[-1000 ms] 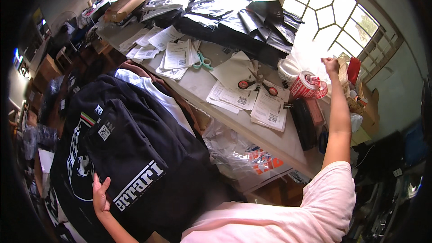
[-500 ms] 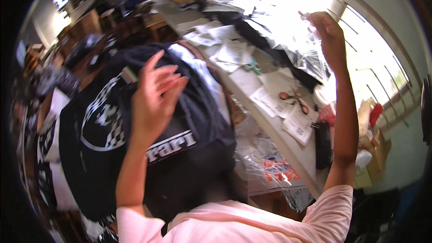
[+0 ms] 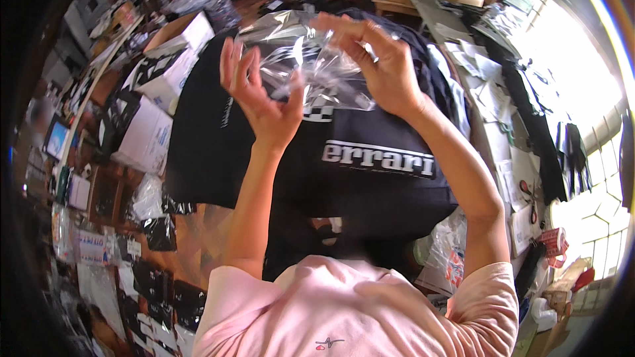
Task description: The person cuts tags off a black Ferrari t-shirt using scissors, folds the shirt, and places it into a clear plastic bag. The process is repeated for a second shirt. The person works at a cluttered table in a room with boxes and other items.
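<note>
A clear plastic bag (image 3: 291, 59), crinkled and shiny, hangs in front of me above a large black cloth (image 3: 218, 165) that has white lettering and a checkered print. My right hand (image 3: 387, 66) grips the bag's right side near the upper edge, fingers bent and thumb turned inward. At the bag's left side my left hand (image 3: 268, 102) has its fingers spread and its thumb apart; whether the fingertips touch the film cannot be made out. The cloth spreads wide under both hands.
Along the right runs a long table (image 3: 493, 152) with paper slips (image 3: 486, 86), orange-handled scissors (image 3: 529, 198) and a red-and-white roll (image 3: 554, 243). White cartons (image 3: 145, 135) stand at the left. Plastic-wrapped packets (image 3: 159, 291) lie at lower left. A barred window is at far right.
My right hand has come from beside the window to above the black cloth, bringing the clear bag. My left hand has risen beside it. The view has turned left.
</note>
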### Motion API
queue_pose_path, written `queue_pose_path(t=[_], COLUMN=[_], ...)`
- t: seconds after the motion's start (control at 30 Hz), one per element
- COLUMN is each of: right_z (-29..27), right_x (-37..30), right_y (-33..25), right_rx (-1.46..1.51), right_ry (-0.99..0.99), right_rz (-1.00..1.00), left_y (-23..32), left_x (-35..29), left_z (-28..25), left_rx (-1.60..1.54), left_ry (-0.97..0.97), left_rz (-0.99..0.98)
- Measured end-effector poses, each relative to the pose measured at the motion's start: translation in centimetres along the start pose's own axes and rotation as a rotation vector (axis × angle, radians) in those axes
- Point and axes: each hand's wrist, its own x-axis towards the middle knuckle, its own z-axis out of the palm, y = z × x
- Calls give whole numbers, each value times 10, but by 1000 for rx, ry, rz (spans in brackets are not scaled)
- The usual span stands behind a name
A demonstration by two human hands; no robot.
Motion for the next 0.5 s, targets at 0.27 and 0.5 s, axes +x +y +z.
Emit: queue_pose_path(t=[0.27, 0.5], right_z=[75, 81], right_x=[-56, -74], right_y=[21, 51], right_rx=[-105, -364], right_ry=[-572, -831], right_rz=[39, 357], left_y=[15, 19], left_x=[-106, -109], left_z=[-89, -103], left_rx=[-324, -124], left_ry=[30, 390], left_rz=[-950, -965])
